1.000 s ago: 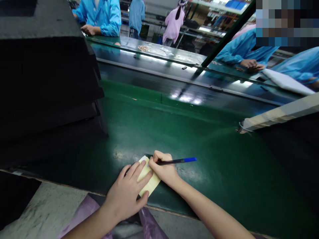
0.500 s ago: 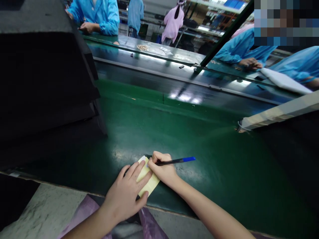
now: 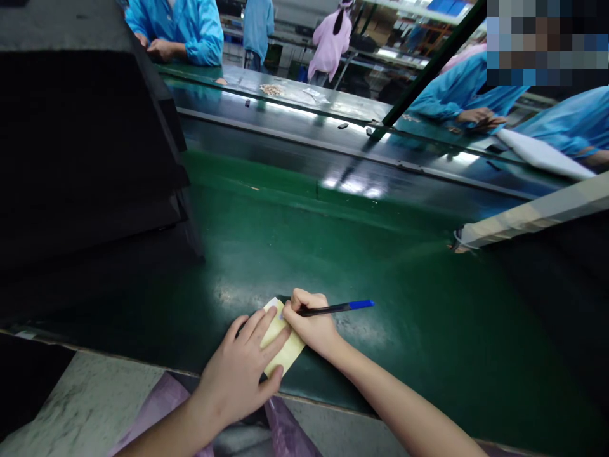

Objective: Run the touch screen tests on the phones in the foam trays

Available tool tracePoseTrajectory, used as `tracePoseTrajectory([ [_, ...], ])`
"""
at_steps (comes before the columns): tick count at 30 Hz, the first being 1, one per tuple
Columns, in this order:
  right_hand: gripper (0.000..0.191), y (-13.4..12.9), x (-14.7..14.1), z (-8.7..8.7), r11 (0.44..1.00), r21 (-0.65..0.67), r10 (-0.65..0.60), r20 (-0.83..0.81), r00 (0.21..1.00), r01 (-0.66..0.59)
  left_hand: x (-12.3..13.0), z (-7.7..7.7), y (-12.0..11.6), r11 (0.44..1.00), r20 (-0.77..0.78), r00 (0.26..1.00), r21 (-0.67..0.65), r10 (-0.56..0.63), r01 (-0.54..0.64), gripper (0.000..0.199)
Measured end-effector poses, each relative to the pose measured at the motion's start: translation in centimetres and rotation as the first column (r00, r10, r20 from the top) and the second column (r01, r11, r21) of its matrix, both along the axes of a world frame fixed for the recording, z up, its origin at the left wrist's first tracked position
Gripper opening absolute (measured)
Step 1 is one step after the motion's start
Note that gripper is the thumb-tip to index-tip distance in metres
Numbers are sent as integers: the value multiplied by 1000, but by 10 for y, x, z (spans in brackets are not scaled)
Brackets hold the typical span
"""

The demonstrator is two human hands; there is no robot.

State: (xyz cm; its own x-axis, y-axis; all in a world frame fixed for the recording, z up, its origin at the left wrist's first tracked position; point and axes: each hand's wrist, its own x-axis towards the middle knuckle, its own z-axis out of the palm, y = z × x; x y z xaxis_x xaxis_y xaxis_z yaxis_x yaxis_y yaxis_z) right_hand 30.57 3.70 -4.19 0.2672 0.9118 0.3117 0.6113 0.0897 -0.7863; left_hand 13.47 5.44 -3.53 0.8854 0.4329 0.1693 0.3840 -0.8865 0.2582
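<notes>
A small pad of yellow paper (image 3: 291, 353) lies on the green table (image 3: 304, 241) close to its front edge. My left hand (image 3: 242, 368) rests flat on the left part of the paper, fingers spread. At the paper's upper right, my right hand (image 3: 311, 320) is closed round a dark pen (image 3: 335, 308) with a blue end pointing right. The pen's tip is hidden behind my fingers. A small blue mark shows on the paper beside that hand.
A large black object (image 3: 85, 165) stands on the left. A pale bar (image 3: 537, 209) slants in from the right. Beyond the table runs a dark conveyor (image 3: 285, 143) with small dark pieces, and people in blue and pink work behind it.
The small dark pieces on the conveyor have shifted slightly left. The hands of the people across have moved a little. My own hands have hardly moved.
</notes>
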Motion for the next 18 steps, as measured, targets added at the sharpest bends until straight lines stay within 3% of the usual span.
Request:
tracePoseTrajectory([
  [10, 27, -1, 0, 0, 999, -51, -8, -11, 1000, 8, 0, 1, 0, 1000, -12, 1000, -30, -2, 1, 49],
  [18, 26, -2, 0, 1, 1000, -20, 1, 4, 1000, -1, 0, 0, 0, 1000, -18, 1000, -16, -2, 1, 47],
])
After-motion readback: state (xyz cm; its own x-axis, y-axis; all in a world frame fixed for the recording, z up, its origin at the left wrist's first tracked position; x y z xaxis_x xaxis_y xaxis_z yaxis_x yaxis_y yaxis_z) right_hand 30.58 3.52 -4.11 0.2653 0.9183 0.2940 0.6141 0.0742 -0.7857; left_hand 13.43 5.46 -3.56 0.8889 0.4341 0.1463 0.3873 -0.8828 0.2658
